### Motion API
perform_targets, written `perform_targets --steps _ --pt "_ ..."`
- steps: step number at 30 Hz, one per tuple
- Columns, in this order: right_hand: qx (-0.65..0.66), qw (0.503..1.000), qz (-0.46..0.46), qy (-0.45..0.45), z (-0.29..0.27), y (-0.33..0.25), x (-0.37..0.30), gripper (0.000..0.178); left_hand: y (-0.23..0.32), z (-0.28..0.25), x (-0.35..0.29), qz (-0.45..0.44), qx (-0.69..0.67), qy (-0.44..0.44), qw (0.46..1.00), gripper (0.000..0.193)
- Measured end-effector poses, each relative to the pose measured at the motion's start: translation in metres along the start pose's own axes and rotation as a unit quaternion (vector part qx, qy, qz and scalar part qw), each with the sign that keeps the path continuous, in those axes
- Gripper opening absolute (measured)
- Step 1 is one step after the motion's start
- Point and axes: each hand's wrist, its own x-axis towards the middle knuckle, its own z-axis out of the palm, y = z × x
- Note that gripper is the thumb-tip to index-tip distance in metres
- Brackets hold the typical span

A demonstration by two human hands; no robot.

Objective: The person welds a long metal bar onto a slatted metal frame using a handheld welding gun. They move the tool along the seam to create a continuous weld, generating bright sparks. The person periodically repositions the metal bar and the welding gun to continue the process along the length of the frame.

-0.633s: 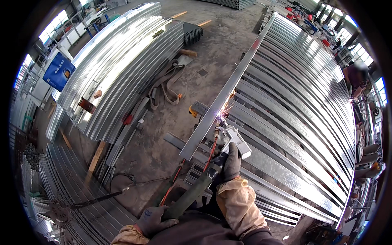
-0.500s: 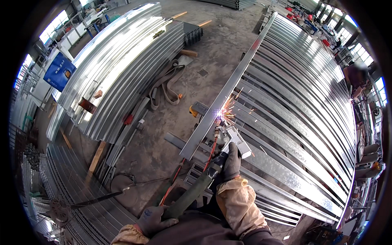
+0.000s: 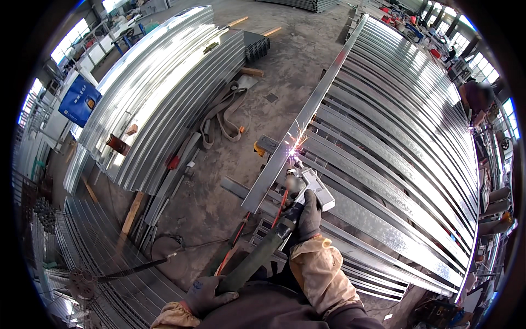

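A welding gun [image 3: 320, 192] with a pale boxy body is gripped in my gloved right hand [image 3: 309, 220]. Its nozzle points at the joint between a long metal side rail [image 3: 268, 178] and the metal slats [image 3: 378, 164] joined to it. Bright light and orange sparks [image 3: 294, 148] burst there, hiding the exact contact point. A thick green-sheathed cable [image 3: 249, 266] runs back from the gun toward my body. Around its lower part, my gloved left hand [image 3: 208, 297] is closed. A red hose [image 3: 282, 208] hangs beside the gun.
Stacked corrugated metal profiles [image 3: 181, 104] lie to the left, with a brown cylinder [image 3: 117, 143] on top. A strap [image 3: 222, 118] lies loose on the concrete floor. Another person [image 3: 478, 104] is beyond the slats at far right. Wood blocks [image 3: 131, 214] stick out under the stack.
The spark burst is smaller and throws upward more than before. The gun's body has shifted slightly left in view. Both hands keep their grips.
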Motion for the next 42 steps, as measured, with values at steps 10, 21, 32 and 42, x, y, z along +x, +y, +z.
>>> perform_targets --steps 10,21,32,42 --pt "0.015 1.000 -0.007 0.009 -0.006 0.008 0.004 0.035 0.006 -0.002 -0.005 -0.008 0.031 0.014 0.999 0.060" --pt "0.022 0.999 0.005 -0.031 -0.009 0.007 -0.001 0.037 0.004 0.000 -0.009 -0.002 0.014 0.028 0.999 0.054" --pt "0.060 0.998 -0.019 -0.014 -0.006 0.011 0.005 0.031 -0.007 0.004 -0.006 0.011 0.000 0.019 1.000 0.054" --pt "0.028 0.999 -0.027 -0.027 -0.011 0.010 0.003 0.038 0.005 0.004 -0.008 -0.015 0.002 0.019 1.000 0.055"
